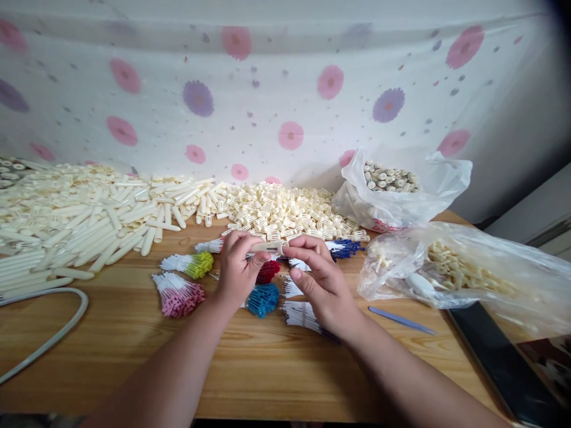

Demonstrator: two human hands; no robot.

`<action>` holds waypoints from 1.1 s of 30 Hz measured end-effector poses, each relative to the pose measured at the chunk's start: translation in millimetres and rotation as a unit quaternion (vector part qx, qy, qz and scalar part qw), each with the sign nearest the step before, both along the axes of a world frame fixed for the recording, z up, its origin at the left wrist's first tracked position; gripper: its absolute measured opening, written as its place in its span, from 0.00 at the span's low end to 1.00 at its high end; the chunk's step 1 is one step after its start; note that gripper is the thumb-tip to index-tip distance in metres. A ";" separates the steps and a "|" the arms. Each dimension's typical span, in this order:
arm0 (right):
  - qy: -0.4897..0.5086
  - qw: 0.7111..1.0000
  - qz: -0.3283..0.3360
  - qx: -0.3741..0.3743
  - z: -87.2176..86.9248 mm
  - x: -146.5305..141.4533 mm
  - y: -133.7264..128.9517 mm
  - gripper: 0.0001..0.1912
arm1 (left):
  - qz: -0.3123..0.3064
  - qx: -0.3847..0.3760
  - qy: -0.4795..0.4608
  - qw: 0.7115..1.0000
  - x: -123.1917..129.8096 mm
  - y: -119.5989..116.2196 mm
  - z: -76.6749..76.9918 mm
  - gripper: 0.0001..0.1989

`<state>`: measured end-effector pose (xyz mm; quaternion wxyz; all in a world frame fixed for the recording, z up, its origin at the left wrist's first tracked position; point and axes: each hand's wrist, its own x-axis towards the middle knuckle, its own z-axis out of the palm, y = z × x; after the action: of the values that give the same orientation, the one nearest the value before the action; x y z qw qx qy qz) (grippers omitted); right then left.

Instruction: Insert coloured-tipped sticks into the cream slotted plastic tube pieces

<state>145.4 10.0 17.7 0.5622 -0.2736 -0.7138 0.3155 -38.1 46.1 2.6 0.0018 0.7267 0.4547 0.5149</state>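
Observation:
A cream plastic tube piece (270,246) is held level between both hands above the middle of the table. My left hand (239,261) pinches its left part between thumb and fingers. The fingertips of my right hand (319,276) touch its right end, with the thumb a little apart below. Beneath and around the hands lie bundles of white sticks with coloured tips: pink (178,295), yellow-green (196,264), blue (262,299), red (268,271) and dark blue (345,248). One white bundle (300,313) is partly hidden by my right hand.
Long cream tubes (120,226) are heaped at the left, short slotted pieces (285,208) at the back. Two plastic bags of parts (401,202), (464,267) stand and lie at the right. Purple tweezers (401,320), a dark flat object (499,362) and a white cable (66,330) rest on the table.

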 end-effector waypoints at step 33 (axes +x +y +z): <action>-0.650 0.756 -0.075 0.036 -11.2 -50.7 66.4 0.10 | -0.091 -0.306 -0.359 0.877 -0.8 27.6 -29.4 0.29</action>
<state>94.7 76.4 6.5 -0.0056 -0.4449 -0.8956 -0.0070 -38.8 73.6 -26.7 0.4334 0.4936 0.4899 0.5732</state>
